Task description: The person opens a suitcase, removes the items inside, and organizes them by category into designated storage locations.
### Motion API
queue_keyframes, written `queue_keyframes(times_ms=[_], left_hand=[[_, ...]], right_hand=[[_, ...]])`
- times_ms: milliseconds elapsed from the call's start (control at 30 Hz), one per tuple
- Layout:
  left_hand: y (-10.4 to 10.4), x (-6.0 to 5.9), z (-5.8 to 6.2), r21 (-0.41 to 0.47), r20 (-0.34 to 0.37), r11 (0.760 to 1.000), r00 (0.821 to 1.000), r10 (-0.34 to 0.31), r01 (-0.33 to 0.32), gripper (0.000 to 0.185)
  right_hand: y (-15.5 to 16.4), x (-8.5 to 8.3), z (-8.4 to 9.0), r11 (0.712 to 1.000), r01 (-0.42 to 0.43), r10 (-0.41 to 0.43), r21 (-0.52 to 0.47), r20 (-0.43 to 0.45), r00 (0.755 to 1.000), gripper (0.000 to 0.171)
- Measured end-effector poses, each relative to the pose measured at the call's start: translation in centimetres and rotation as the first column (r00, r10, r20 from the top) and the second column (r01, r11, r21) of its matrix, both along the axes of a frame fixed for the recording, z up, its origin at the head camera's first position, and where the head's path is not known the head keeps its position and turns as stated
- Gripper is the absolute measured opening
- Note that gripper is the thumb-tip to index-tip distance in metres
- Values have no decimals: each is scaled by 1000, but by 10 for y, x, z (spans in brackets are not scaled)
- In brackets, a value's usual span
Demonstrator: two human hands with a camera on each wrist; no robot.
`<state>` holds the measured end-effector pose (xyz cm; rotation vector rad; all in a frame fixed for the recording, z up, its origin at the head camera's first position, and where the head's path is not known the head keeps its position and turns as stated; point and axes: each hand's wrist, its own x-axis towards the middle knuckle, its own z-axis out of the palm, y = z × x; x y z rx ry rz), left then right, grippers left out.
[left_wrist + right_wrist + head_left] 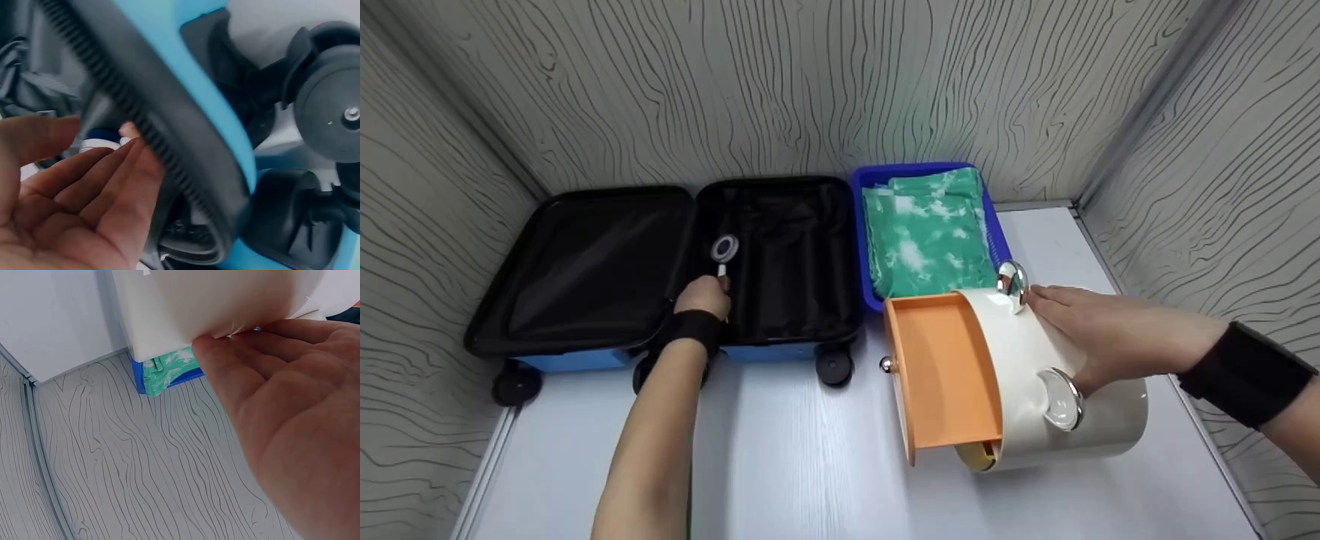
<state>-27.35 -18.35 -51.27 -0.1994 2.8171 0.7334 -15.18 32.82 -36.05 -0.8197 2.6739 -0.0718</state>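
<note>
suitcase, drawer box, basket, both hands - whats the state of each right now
suitcase: open, lying flat, both halves showing black lining
small round item: lying inside the suitcase, by the left hand's fingertips
left hand: reaching into the suitcase; grip cannot be told
white drawer box: tipped on its side
orange drawer: slid partly out
right hand: fingers straight, resting flat on the box
blue basket: filled with green cloth
</note>
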Motion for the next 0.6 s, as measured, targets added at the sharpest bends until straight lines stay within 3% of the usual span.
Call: queue_keyframes(times_ms=[100,200,367,600], left_hand=[[6,0,0,-1,73,999,997,35,-35,38],[12,0,2,-28,116,999,993,26,-23,46],[15,4,0,-65,117,998,993,15,-8,54],[14,7,-6,-6,86,998,994,61,-61,54]], right_hand=[[1,1,1,1000,-5,5,-5,-2,1000,126],[2,2,0,1000,8,-8,-1,3,1000,124],[1,3,0,1000,28,-28,-1,17,999,125],[2,4,2,999,39,-39,-3,23,999,126]])
